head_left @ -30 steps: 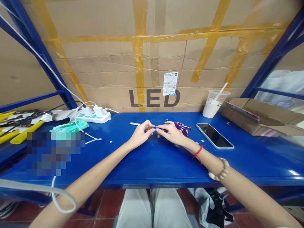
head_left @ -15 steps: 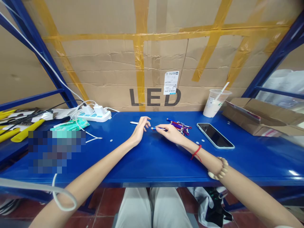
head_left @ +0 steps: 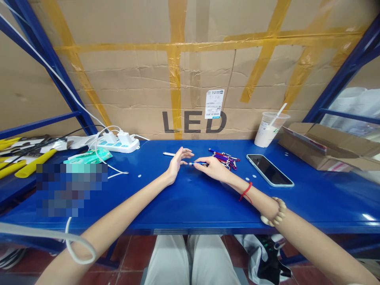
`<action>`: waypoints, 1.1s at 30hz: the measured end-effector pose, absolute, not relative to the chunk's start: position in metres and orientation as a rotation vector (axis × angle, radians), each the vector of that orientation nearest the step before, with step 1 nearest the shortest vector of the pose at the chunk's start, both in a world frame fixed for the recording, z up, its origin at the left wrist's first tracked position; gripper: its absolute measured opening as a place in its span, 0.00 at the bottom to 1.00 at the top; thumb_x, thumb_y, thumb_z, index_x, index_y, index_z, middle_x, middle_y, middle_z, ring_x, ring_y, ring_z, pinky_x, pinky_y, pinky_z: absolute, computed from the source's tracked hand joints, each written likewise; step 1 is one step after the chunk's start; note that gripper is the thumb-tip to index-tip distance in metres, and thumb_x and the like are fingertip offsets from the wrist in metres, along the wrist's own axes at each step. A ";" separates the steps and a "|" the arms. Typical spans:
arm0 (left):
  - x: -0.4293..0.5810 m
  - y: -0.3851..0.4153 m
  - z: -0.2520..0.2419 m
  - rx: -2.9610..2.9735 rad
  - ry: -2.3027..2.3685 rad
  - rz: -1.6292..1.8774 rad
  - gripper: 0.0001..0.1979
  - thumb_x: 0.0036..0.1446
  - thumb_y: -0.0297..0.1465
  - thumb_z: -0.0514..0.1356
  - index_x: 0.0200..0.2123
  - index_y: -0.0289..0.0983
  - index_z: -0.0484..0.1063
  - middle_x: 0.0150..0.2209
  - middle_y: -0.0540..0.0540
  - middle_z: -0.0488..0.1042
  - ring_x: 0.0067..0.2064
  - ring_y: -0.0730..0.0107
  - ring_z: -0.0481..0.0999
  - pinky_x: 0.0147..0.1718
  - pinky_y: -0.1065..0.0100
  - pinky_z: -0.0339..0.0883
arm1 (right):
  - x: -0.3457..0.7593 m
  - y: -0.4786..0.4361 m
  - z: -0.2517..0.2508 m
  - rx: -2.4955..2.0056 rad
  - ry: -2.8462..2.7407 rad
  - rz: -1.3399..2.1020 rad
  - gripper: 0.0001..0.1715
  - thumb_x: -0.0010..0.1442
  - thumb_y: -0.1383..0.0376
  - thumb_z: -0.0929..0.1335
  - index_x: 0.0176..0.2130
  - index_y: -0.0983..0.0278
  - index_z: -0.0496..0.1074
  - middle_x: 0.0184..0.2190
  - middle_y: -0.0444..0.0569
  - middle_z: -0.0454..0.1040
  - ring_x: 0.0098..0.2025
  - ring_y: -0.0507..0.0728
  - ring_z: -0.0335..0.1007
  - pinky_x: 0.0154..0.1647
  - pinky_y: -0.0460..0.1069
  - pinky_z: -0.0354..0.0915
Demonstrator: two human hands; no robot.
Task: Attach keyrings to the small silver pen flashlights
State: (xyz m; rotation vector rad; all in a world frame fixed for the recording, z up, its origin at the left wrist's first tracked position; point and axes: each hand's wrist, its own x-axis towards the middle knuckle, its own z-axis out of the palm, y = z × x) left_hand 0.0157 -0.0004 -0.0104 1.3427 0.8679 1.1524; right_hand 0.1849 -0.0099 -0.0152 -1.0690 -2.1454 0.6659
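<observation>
1. The right hand pinches a blue pen between thumb and fingertips, low over the blue table.
2. The left hand is open with fingers spread and holds nothing (its fingertips are just beside the pen's tip).
3. A white pen lies behind the left hand.
4. A pile of pens sits just beyond the right hand, and a phone lies further right.

The slim blue metal pen is held nearly level, just above the tabletop. The fingertips of the right hand pinch it near one end. Its silvery tip points at the spread-open left hand, close to the palm; whether it touches cannot be told. A thin white rod lies flat just behind the left hand.
</observation>
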 end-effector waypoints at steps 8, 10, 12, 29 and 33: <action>0.015 -0.003 -0.007 1.328 0.812 1.167 0.20 0.59 0.43 0.43 0.34 0.36 0.68 0.40 0.42 0.75 0.47 0.60 0.70 0.38 0.64 0.63 | 0.184 -0.012 -0.012 -1.066 -2.161 0.691 0.21 0.60 0.55 0.62 0.36 0.68 0.77 0.34 0.49 0.78 0.34 0.55 0.71 0.34 0.47 0.62; 0.017 -0.005 -0.007 1.357 0.799 1.153 0.21 0.58 0.43 0.44 0.34 0.36 0.69 0.40 0.42 0.75 0.48 0.59 0.70 0.39 0.64 0.62 | 0.184 -0.013 -0.012 -1.084 -2.143 0.687 0.22 0.58 0.54 0.63 0.36 0.68 0.77 0.32 0.48 0.78 0.32 0.55 0.70 0.32 0.46 0.61; 0.018 -0.007 -0.007 1.382 0.787 1.144 0.21 0.58 0.44 0.44 0.33 0.36 0.69 0.40 0.42 0.75 0.48 0.59 0.70 0.39 0.64 0.62 | 0.183 -0.014 -0.012 -1.111 -2.125 0.673 0.23 0.57 0.52 0.65 0.35 0.68 0.78 0.30 0.48 0.78 0.30 0.54 0.69 0.29 0.46 0.59; 0.018 -0.003 -0.010 1.342 0.809 1.151 0.21 0.58 0.43 0.43 0.32 0.36 0.70 0.39 0.43 0.75 0.47 0.60 0.70 0.38 0.65 0.61 | 0.185 -0.011 -0.013 -1.083 -2.134 0.722 0.22 0.60 0.55 0.61 0.33 0.69 0.76 0.28 0.46 0.74 0.29 0.52 0.64 0.31 0.46 0.56; 0.019 -0.004 -0.009 1.335 0.820 1.163 0.21 0.58 0.43 0.43 0.31 0.36 0.69 0.38 0.43 0.75 0.46 0.61 0.70 0.37 0.66 0.61 | 0.185 -0.010 -0.015 -1.098 -2.157 0.684 0.27 0.62 0.54 0.58 0.29 0.70 0.75 0.20 0.42 0.65 0.23 0.49 0.55 0.25 0.45 0.51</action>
